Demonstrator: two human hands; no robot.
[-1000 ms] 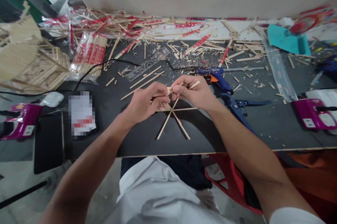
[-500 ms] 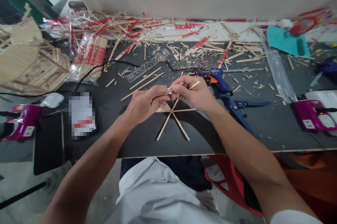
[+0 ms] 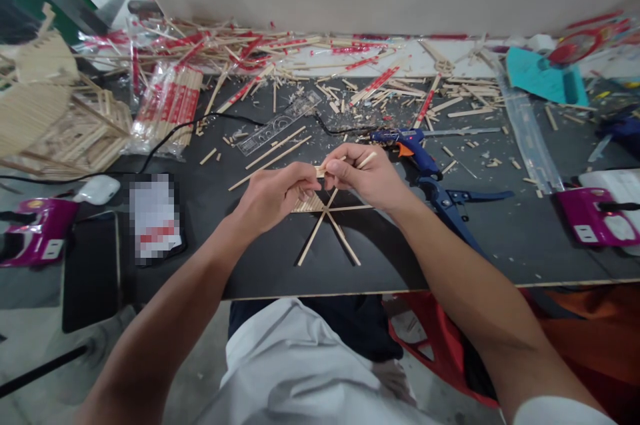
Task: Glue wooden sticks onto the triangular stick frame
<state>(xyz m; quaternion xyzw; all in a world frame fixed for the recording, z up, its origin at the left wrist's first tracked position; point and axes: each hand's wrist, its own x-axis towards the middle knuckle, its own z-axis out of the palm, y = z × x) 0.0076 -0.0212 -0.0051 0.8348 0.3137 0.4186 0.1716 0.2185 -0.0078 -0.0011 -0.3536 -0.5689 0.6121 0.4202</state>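
So both bare hands are up close together over the dark grey counter (image 3: 390, 265), right above a star-shaped frame of thin pale wooden sticks (image 3: 325, 209). The frame lies flat near the front edge, its spokes crossing at one hub, with one wedge on the left side filled in by short strips. Probably put there so every spoke is within easy reach.

The right hand (image 3: 370, 182) has thumb and fingers pressed together on a thin pale wooden stick (image 3: 367, 160), whose end pokes out past the knuckles. My guess is it's held that near the tips for fine control. The left hand (image 3: 275, 195) is curled with its fingertips bunched beside a small pale wooden bit (image 3: 320, 172) between the two hands, but honestly can't tell if it's gripping that or just steadying.

The blue glue gun with an orange trigger (image 3: 413, 145) and the blue metal-bladed cutter (image 3: 450, 202) sit just past the right hand, I'd say for a quick grab. Two loose pale wooden sticks (image 3: 275, 147) lie beyond the left hand, next to a clear plastic ruler (image 3: 280, 122)
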